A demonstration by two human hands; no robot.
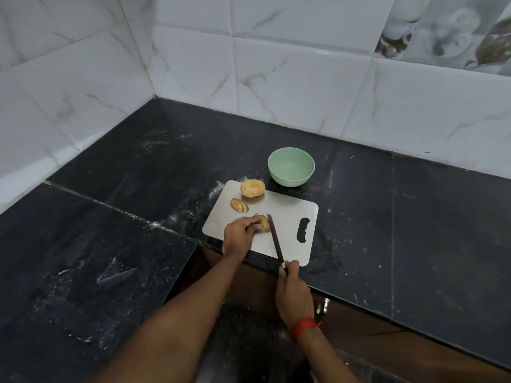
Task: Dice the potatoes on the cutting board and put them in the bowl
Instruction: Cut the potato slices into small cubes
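1. Steel-grey rectangular cutting board (287,214), seen from the head view, lies on the black speckled stone tabletop (138,175) at its near edge, with its handle slot to the right.
2. Three potato items sit on the board's left half. A whole tan potato (252,188) is at the far corner, a sliced potato half (239,205) with its cuts showing lies just nearer, and a third potato piece (264,223) is nearest of all.
3. The left hand (238,233) rests on the board, and its grip holds that nearest piece, the fingers curled over its left side.
4. The right hand (293,288) has its grip closed round the handle of a long dark-bladed knife (275,239). The blade slants up across the board and lies against the right side of the held piece; whether it has cut in cannot be told.
5. A red thread band (304,327) circles the right wrist.
6. A pale green round bowl (290,180) stands on the tabletop just beyond the board's far edge, near the whole potato.
7. White marbled wall tiles (276,78) rise behind the tabletop.
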